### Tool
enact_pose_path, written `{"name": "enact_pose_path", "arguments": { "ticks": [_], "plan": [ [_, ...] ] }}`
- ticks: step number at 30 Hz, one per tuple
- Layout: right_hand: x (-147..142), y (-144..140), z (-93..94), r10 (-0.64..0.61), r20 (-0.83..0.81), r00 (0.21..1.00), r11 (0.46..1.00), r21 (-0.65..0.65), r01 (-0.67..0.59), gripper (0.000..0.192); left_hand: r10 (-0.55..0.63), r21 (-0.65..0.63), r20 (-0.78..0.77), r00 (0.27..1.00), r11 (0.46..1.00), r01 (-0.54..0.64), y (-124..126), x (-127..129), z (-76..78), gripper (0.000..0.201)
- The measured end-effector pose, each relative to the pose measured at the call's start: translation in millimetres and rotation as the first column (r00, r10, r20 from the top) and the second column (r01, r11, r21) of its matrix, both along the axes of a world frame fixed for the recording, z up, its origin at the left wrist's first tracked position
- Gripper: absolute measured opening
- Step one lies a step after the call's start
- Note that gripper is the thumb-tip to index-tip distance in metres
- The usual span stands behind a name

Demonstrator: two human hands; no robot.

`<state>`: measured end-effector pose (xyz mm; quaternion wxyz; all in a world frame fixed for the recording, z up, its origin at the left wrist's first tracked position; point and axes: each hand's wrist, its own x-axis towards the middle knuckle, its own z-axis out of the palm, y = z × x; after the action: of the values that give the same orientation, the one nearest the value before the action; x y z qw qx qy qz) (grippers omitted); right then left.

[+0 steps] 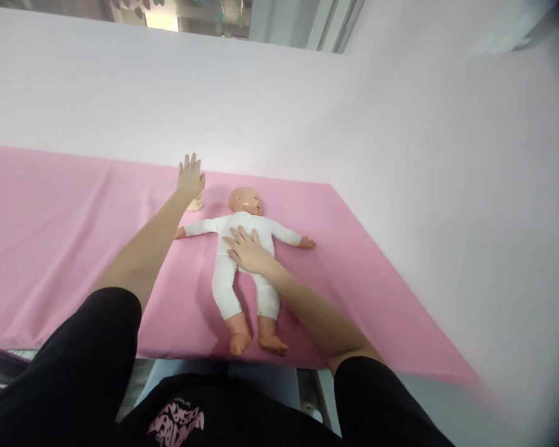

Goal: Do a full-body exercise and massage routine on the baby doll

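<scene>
A baby doll (246, 226) in a white bodysuit lies on its back on the pink sheet (354, 298), arms spread and head turned to the right. My right hand (248, 249) rests flat on the doll's belly, fingers spread and holding nothing. Up to the left of the doll's head, my left hand (190, 177) is stretched out with its fingers apart. Just below that palm stands a small cream-coloured container (195, 203) with dark marks. My hand and wrist hide most of it, and I cannot tell whether they touch.
A white wall (144, 93) runs along the far side of the pink-covered table, and another wall (470, 205) closes it off on the right. A window (205, 18) with leaf-shaped stickers is set above the far wall. My body is at the near edge.
</scene>
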<state>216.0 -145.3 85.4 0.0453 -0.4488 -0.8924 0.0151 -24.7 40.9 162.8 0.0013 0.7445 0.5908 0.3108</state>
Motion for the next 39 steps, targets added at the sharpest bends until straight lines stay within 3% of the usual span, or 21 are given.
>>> {"name": "enact_pose_path", "arguments": {
  "ticks": [2, 5, 7, 10, 12, 15, 20, 22, 25, 28, 33, 36, 39],
  "plan": [
    [-3, -2, -2.4, -0.008, 0.002, 1.0, 1.0, 0.006, 0.008, 0.055, -0.073, 0.041, -0.037, 0.997, 0.996, 0.074, -8, 27, -7.6, 0.063],
    [-8, -5, -8.9, -0.01, -0.008, 1.0, 0.999, 0.031, 0.01, 0.056, -0.232, -0.029, -0.085, 0.969, 0.973, 0.23, -19, 81, -18.3, 0.063],
    [-10, -5, -14.0, 0.001, -0.023, 1.0, 0.999, 0.055, 0.001, 0.057, -0.282, -0.083, -0.116, 0.952, 0.958, 0.273, -22, 116, -24.8, 0.063],
    [-11, -4, -19.4, 0.016, -0.044, 0.999, 0.997, 0.074, -0.013, 0.056, -0.304, -0.151, -0.171, 0.937, 0.948, 0.28, -15, 155, -34.0, 0.069],
    [-10, -3, -20.5, 0.019, -0.055, 0.998, 0.997, 0.078, -0.015, 0.056, -0.261, -0.195, -0.192, 0.946, 0.955, 0.223, -9, 167, -39.3, 0.07],
    [-8, -2, -19.1, 0.026, -0.105, 0.994, 0.997, 0.071, -0.018, 0.054, -0.181, -0.217, -0.189, 0.965, 0.966, 0.139, -2, 168, -45.9, 0.058],
    [0, 9, -17.5, 0.059, -0.359, 0.931, 0.998, 0.005, -0.061, 0.04, -0.205, -0.158, -0.052, 0.977, 0.968, 0.194, 0, 145, -62.0, 0.048],
    [5, 22, -18.4, 0.018, -0.553, 0.833, 1.0, -0.012, -0.029, 0.034, -0.229, -0.118, 0.065, 0.971, 0.965, 0.235, 4, 131, -75.0, 0.05],
    [13, 52, -19.6, -0.031, -0.759, 0.65, 0.989, 0.071, 0.131, 0.038, -0.331, 0.005, 0.237, 0.913, 0.941, 0.34, 17, 112, -99.7, 0.057],
    [18, 97, -20.5, -0.011, -0.8, 0.6, 0.98, 0.112, 0.167, 0.053, -0.442, 0.143, 0.338, 0.831, 0.897, 0.419, 33, 102, -121.2, 0.071],
    [21, 169, -24.2, -0.084, -0.805, 0.587, 0.995, -0.032, 0.099, 0.073, -0.507, 0.221, 0.427, 0.749, 0.861, 0.458, 47, 102, -138.0, 0.094],
    [25, 189, -28.4, -0.047, -0.835, 0.549, 0.999, -0.039, 0.026, 0.083, -0.528, 0.254, 0.476, 0.703, 0.848, 0.465, 47, 102, -142.1, 0.092],
    [28, 198, -36.2, -0.106, -0.906, 0.411, 0.994, -0.099, 0.039, 0.089, -0.51, 0.242, 0.544, 0.666, 0.856, 0.458, 44, 100, -146.2, 0.09]
  ]
}}
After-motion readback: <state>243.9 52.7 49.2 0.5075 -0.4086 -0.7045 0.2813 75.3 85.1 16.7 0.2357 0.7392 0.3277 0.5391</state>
